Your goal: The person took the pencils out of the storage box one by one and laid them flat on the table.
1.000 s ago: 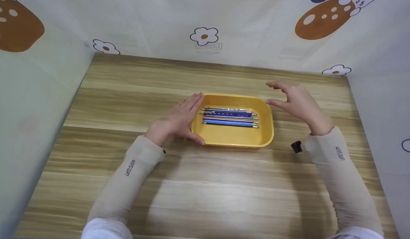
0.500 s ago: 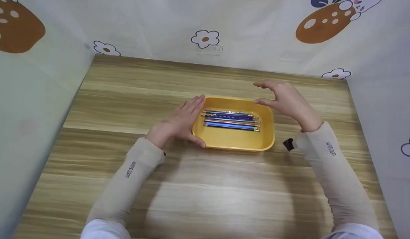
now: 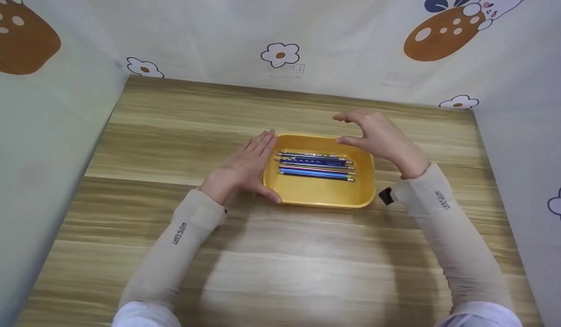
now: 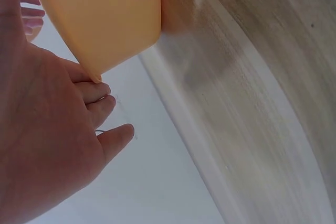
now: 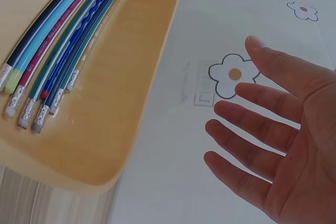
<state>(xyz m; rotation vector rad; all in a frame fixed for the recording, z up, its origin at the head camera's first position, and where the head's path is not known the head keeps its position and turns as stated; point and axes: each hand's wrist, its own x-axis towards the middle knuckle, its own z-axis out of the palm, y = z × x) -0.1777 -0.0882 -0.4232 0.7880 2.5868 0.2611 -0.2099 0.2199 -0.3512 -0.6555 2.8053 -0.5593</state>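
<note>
The box is best steadied by the spread left hand against its end, so that the pencils inside, just beside that hand, are not jostled by the spread right hand.

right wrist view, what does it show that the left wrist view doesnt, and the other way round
Only the right wrist view shows the pencils, lying side by side inside the yellow box. Only the left wrist view shows the palm of the left hand. Both share the yellow box, the wooden table and the pale wall.
</note>
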